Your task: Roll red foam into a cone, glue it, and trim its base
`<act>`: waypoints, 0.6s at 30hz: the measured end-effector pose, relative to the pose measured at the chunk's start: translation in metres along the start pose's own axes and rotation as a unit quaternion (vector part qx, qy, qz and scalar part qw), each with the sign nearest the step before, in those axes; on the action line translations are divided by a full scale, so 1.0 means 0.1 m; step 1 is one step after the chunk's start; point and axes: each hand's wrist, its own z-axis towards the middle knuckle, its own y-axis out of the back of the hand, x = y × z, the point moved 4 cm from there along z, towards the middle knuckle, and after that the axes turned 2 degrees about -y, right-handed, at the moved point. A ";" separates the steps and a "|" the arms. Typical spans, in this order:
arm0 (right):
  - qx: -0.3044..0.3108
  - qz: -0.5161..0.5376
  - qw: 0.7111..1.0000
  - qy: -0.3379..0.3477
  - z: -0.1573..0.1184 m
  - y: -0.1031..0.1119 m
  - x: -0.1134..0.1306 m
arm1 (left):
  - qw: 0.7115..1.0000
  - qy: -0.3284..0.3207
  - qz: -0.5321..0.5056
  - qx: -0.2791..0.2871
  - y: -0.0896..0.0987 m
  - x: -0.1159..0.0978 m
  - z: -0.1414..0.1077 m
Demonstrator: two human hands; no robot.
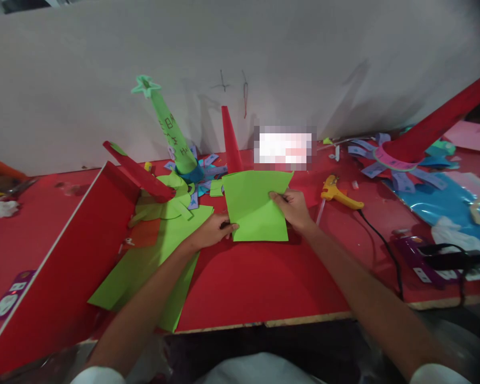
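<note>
A bright green sheet of paper [258, 205] is held up above the red table. My left hand [214, 230] pinches its lower left edge, thumb in front. On the right edge, my right hand [294, 207] grips it with the thumb on the face and the fingers behind. Larger green sheets [156, 266] lie flat under my left forearm. Behind the held sheet stands a narrow red cone [231, 138]. To its left rises a green paper cone [172, 130] with lettering, a star on top and blue strips around its base.
A yellow glue gun [340, 194] with a black cord lies to the right. A red divider board [64, 266] stands at left beside a tilted red cone [140, 170]. At far right are another red cone [440, 125], a blue sheet [428, 205] and a purple power strip [428, 264].
</note>
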 end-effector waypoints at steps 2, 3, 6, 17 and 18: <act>-0.021 0.008 1.000 0.003 0.02 0.03 -0.02 | 0.999 0.007 -0.031 0.004 0.00 0.00 -0.01; -0.033 0.018 0.999 0.004 0.03 0.05 -0.02 | 0.999 0.014 -0.049 0.000 0.00 0.01 -0.01; -0.079 0.064 0.995 0.003 0.07 0.10 -0.04 | 0.993 0.033 -0.103 -0.043 0.03 0.04 0.00; -0.110 0.102 0.989 -0.007 0.10 0.12 -0.07 | 0.960 0.056 -0.194 -0.193 0.15 0.15 0.03; -0.107 0.103 0.989 -0.008 0.10 0.12 -0.07 | 0.959 0.059 -0.195 -0.196 0.14 0.15 0.03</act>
